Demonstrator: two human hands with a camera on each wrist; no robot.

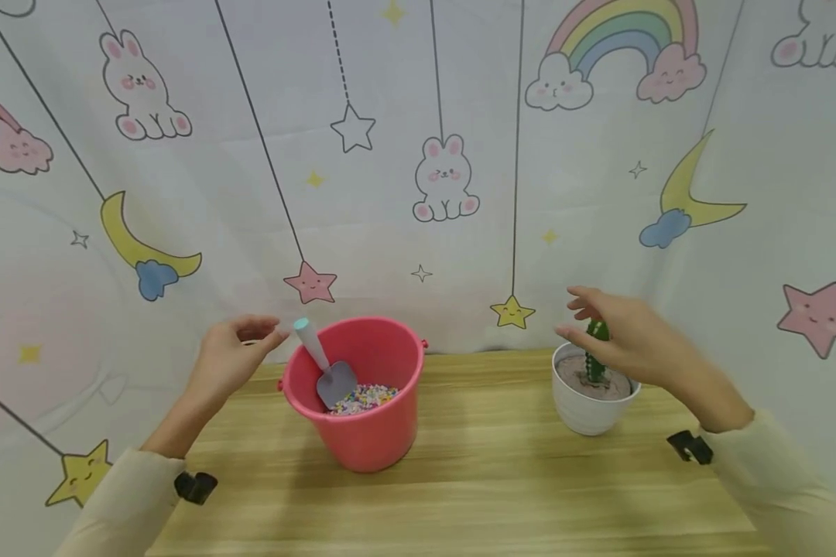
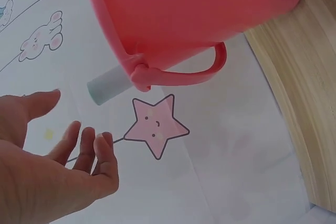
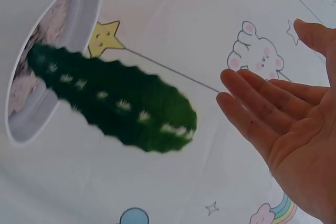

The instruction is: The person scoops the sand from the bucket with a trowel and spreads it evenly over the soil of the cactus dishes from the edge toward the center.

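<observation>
**Left hand (image 1: pixel 233 352) free beside a scoop (image 1: pixel 334 381), right hand (image 1: pixel 634 340) free beside a cactus (image 1: pixel 595 368)**

From the head view we look into the pink bucket (image 1: pixel 372 442), where the scoop's grey blade sits against small multicoloured bits (image 1: pixel 366 398). The left wrist view shows us the bucket's outer wall instead, with a looped carrying handle (image 2: pixel 181 79) that we cannot make out from the head, and only the pale end of the scoop's grip past the rim. In the right wrist view we follow the cactus to its tip, pale tufts along its ribs; from the head, the right hand covers part of it.

The scoop leans, its long axis slanting from the grip end at upper left down to the blade at lower right, so the grip points up towards the left hand. The cactus rises lengthwise from its white pot (image 1: pixel 590 414), and in the right wrist view its tip points towards the right hand's fingers.

The scoop's grip end is near the left fingertips, with a gap between. The cactus is just beside the right hand, apart from its fingers. We see both hands released, the left fingers gently bent, the right ones straighter.
</observation>
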